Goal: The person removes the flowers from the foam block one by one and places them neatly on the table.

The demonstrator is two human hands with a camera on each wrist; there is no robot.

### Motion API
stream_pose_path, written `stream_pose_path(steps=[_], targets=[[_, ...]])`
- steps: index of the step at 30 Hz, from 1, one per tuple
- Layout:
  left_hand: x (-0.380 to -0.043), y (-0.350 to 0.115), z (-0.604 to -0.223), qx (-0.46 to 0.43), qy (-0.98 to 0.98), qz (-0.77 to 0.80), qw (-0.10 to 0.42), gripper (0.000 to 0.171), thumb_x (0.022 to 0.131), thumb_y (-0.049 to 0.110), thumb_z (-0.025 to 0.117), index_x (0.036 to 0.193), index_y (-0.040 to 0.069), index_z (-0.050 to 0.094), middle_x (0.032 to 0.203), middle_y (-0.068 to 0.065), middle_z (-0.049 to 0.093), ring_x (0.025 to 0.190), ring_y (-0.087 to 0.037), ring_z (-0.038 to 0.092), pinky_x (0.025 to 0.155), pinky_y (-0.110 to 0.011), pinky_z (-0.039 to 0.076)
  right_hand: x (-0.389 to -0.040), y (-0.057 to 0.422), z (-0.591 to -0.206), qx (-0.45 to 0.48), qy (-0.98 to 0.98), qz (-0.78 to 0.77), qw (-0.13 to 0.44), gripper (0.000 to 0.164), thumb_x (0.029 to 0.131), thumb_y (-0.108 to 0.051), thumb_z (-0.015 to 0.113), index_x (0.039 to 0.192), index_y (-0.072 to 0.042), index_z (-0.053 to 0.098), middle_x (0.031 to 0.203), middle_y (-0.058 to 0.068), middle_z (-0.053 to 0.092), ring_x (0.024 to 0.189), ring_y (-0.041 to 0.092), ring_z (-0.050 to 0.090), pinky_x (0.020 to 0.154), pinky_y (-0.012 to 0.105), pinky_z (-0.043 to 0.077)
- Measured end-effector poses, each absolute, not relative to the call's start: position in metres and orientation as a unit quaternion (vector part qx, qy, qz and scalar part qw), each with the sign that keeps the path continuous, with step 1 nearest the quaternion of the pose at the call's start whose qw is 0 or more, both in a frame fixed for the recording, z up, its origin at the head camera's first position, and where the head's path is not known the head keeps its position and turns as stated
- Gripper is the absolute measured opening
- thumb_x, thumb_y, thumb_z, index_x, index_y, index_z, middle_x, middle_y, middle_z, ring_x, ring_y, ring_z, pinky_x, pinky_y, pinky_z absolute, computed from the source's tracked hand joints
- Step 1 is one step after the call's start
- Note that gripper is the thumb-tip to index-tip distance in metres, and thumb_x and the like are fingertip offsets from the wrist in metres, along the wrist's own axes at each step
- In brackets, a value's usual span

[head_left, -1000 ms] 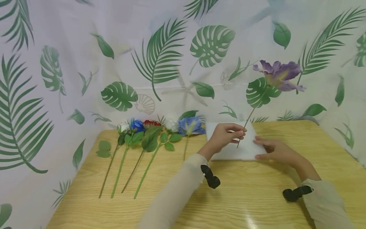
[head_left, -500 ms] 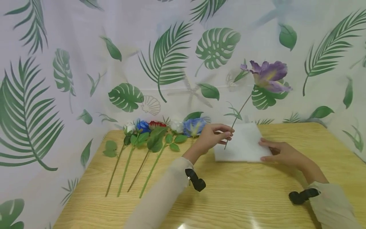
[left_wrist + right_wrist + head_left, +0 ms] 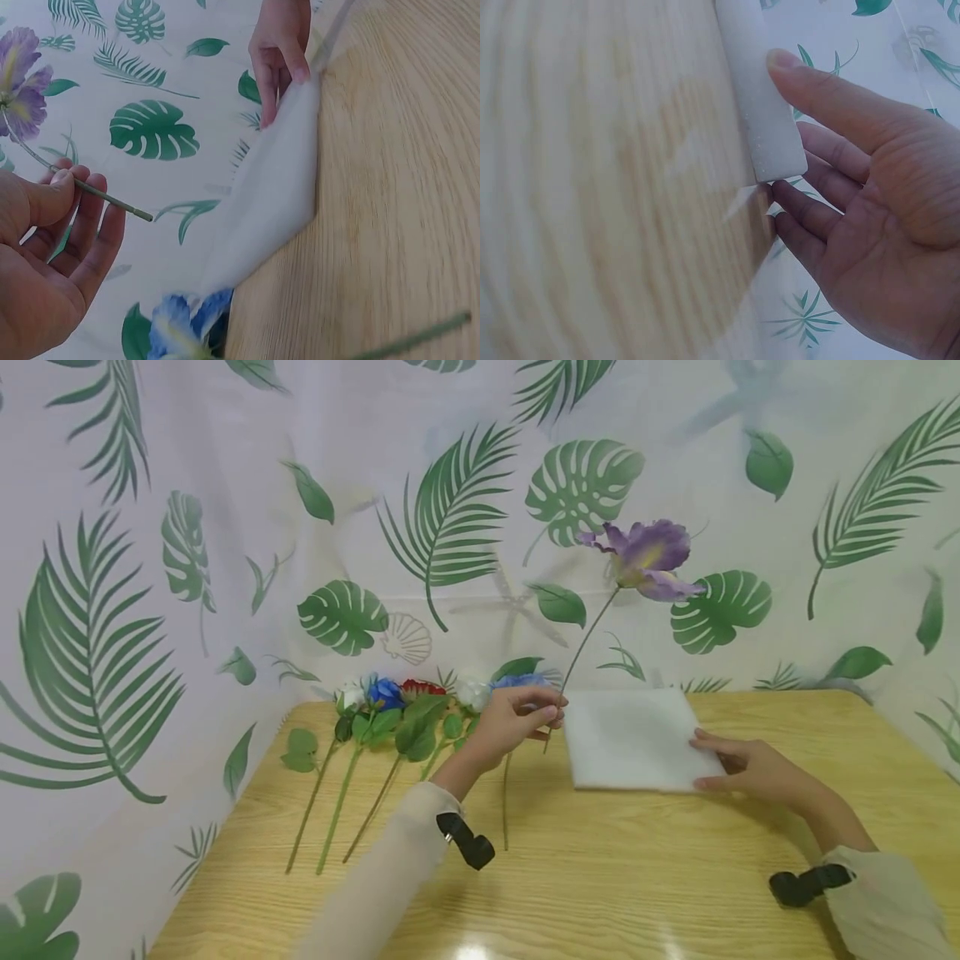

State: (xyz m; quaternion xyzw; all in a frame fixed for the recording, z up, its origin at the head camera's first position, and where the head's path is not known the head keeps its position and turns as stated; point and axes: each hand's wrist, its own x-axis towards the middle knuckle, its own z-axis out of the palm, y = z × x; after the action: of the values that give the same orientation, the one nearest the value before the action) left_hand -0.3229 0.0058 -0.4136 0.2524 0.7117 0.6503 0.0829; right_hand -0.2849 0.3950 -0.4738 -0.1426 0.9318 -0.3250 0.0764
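Observation:
My left hand (image 3: 517,722) pinches the lower stem of a purple artificial flower (image 3: 648,560), whose bloom stands up to the right; the bare stem end pokes out below the fingers (image 3: 96,191). The stem is beside the left edge of a white foam board (image 3: 630,743), which lies on the table. At the board's right edge, my right hand (image 3: 757,772) touches it with the thumb and fingertips spread apart. The right wrist view has the thumb over the board (image 3: 769,112) and other fingers near its lower corner.
Left on the wooden table (image 3: 600,868) lie several artificial flowers: a white rose (image 3: 350,696), a blue rose (image 3: 386,692), a red flower (image 3: 422,688), another white one (image 3: 472,694) and a light blue bloom (image 3: 176,326). A leaf-printed cloth (image 3: 465,510) hangs behind.
My left hand has carried the purple flower leftward, from above the foam board to beyond its left edge. My right hand stays at the board's right edge. The head view has shifted slightly.

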Motion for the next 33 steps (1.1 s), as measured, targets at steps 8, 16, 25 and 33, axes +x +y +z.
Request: stream_pose_path(steps=[8, 16, 25, 33], targets=[[-0.324, -0.028, -0.419, 0.237, 0.74, 0.624, 0.08, 0.022, 0.102, 0.006, 0.06, 0.12, -0.005, 0.068, 0.117, -0.03, 0.07, 0.09, -0.019, 0.073, 0.079, -0.039, 0.065, -0.282, 0.394, -0.474, -0.137, 0.932, -0.328, 0.075, 0.079, 0.087, -0.037, 0.081, 0.15, -0.003, 0.049, 0.161, 0.023, 0.034, 0.144, 0.054, 0.033, 0.088, -0.006, 0.03], [-0.321, -0.058, -0.426, 0.211, 0.761, 0.607, 0.092, 0.024, 0.102, 0.005, 0.06, 0.122, -0.007, 0.066, 0.121, -0.032, 0.067, 0.101, -0.04, 0.071, 0.077, -0.036, 0.065, -0.281, 0.394, -0.475, -0.138, 0.931, -0.331, 0.074, 0.079, 0.087, -0.037, 0.081, 0.15, -0.002, 0.048, 0.161, 0.024, 0.034, 0.144, 0.054, 0.033, 0.088, -0.006, 0.03], [-0.315, -0.083, -0.437, 0.189, 0.769, 0.601, 0.109, 0.025, 0.103, 0.005, 0.059, 0.124, -0.008, 0.064, 0.119, -0.03, 0.067, 0.084, -0.007, 0.07, 0.08, -0.041, 0.065, -0.281, 0.394, -0.474, -0.143, 0.933, -0.323, 0.067, 0.079, 0.087, -0.037, 0.081, 0.15, -0.003, 0.048, 0.16, 0.022, 0.036, 0.144, 0.054, 0.033, 0.088, -0.006, 0.028], [-0.308, -0.079, -0.442, 0.173, 0.753, 0.619, 0.144, 0.024, 0.102, 0.004, 0.06, 0.123, -0.006, 0.063, 0.109, -0.019, 0.07, 0.087, -0.014, 0.073, 0.082, -0.045, 0.064, -0.281, 0.394, -0.473, -0.142, 0.933, -0.323, 0.065, 0.079, 0.087, -0.038, 0.081, 0.15, -0.003, 0.049, 0.16, 0.022, 0.036, 0.144, 0.053, 0.034, 0.088, -0.007, 0.028]])
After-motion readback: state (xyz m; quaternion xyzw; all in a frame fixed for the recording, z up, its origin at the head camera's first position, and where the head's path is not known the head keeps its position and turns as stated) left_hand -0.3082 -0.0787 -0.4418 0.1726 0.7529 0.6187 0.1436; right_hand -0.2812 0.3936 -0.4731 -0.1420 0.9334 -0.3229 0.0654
